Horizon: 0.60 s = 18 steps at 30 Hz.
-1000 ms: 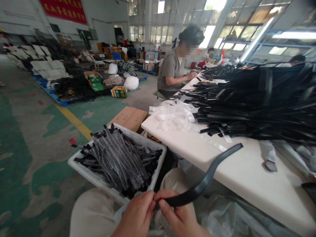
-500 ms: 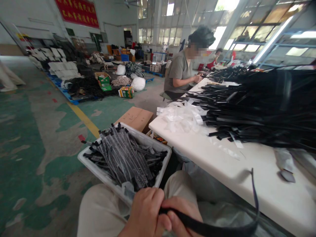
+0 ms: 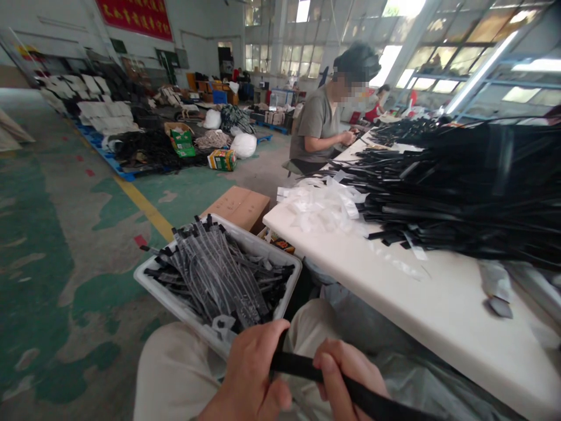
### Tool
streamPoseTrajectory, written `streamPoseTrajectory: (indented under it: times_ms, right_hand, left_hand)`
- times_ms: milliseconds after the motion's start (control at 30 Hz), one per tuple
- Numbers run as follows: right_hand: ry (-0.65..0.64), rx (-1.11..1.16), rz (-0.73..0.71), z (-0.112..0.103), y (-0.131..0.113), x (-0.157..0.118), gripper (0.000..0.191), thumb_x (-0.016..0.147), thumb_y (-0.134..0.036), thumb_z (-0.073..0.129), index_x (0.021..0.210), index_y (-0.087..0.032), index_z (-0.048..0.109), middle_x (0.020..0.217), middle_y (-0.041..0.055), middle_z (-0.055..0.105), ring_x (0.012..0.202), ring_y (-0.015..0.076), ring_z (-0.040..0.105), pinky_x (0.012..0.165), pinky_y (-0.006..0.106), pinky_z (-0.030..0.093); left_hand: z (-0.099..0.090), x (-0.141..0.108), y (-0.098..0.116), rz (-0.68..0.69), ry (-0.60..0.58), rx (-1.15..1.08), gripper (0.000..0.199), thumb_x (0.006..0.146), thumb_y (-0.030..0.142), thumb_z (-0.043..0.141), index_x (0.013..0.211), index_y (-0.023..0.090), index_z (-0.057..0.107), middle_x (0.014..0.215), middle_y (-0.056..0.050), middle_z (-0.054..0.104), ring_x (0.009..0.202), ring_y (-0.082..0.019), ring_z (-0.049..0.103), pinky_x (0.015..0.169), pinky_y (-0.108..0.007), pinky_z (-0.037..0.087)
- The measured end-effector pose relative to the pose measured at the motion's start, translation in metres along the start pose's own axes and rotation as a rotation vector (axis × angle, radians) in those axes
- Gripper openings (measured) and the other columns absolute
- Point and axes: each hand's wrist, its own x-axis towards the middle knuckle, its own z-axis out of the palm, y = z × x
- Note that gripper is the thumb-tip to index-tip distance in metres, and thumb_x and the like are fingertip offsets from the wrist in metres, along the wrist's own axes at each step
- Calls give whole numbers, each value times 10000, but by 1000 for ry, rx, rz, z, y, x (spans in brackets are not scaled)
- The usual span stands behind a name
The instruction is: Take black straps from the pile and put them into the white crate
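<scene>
A flat black strap [image 3: 298, 366] runs between my two hands above my lap. My left hand [image 3: 249, 371] is closed around one end, its thumb low and a short black piece standing up by the index finger. Further along the strap, my right hand [image 3: 348, 380] pinches it between thumb and fingers. From there the strap leads off the bottom right of the view. Just beyond my left hand stands a white plastic bin [image 3: 162, 301], heaped with black strips [image 3: 219, 275] in clear plastic sleeves.
To the right, a white table [image 3: 377, 280] carries a large pile of black straps [image 3: 438, 193] and white film scraps [image 3: 324, 202]. A cardboard box [image 3: 236, 207] sits behind the bin. A co-worker [image 3: 318, 123] sits at the table's far side.
My right hand has moved right along the strap, away from my left hand, so a stretch of it now shows between them. The strap's raised loose end has dropped out of view.
</scene>
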Motion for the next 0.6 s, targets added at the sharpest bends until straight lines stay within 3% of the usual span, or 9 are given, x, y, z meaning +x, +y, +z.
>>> streamPoseTrajectory:
  times_ms: [67, 133, 200, 267, 333, 433, 500, 600]
  right_hand:
    - [-11, 83, 108, 3, 6, 1, 389, 1029, -433, 415, 730, -224, 550, 482, -51, 466, 420, 120, 427, 483, 255, 348]
    - [1, 188, 189, 4, 14, 2, 375, 1028, -433, 419, 754, -219, 559, 461, -57, 473, 400, 116, 428, 465, 247, 346]
    - [25, 268, 223, 5, 21, 4, 368, 1019, -441, 439, 758, -213, 563, 453, -60, 483, 389, 112, 425, 455, 239, 342]
    - [52, 313, 250, 6, 24, 5, 378, 1012, -450, 450, 743, -209, 560, 444, -63, 478, 376, 106, 419, 439, 230, 337]
    - [70, 333, 282, 8, 24, 6, 392, 1005, -464, 460, 730, -203, 561, 434, -66, 472, 358, 99, 415, 419, 218, 328]
    - [94, 324, 324, 10, 22, 6, 399, 987, -486, 489, 723, -198, 565, 417, -63, 483, 342, 93, 421, 396, 203, 317]
    - [110, 308, 344, 8, 22, 6, 398, 972, -489, 518, 699, -202, 551, 404, -58, 498, 335, 94, 426, 390, 201, 324]
    - [126, 242, 296, 1, 25, 6, 424, 947, -469, 560, 616, -210, 505, 398, -47, 512, 343, 98, 444, 410, 211, 350]
  left_hand:
    - [-5, -6, -6, -42, -95, -81, 841, 854, 800, 309, 1509, 280, 221, 1391, -137, 538, 1212, -305, 582, 1014, -427, 471]
    - [-10, -9, -17, -122, -114, -151, 1041, 724, 855, 466, 1534, 294, 130, 1535, -153, 380, 1360, -340, 458, 1122, -460, 397]
    - [-11, -8, -31, -225, -56, -158, 1176, 630, 830, 626, 1537, 300, 97, 1594, -163, 282, 1446, -379, 327, 1191, -526, 285]
    - [-5, -5, -47, -317, -61, -162, 1204, 607, 702, 793, 1527, 292, 134, 1581, -173, 311, 1458, -398, 289, 1201, -572, 220]
    - [8, 0, -60, -391, -143, -224, 1046, 654, 478, 872, 1476, 261, 263, 1463, -161, 473, 1378, -370, 411, 1164, -548, 278]
    - [32, 7, -69, -404, -237, -310, 464, 722, 242, 771, 1138, 213, 567, 1102, -65, 642, 1078, -270, 597, 978, -397, 446]
    - [46, 10, -69, -378, -240, -317, 146, 749, 196, 665, 862, 203, 573, 897, -14, 604, 893, -211, 594, 826, -315, 472]
    - [60, 11, -66, -355, -230, -291, 105, 771, 184, 537, 707, 215, 459, 720, 27, 497, 724, -166, 534, 669, -259, 433]
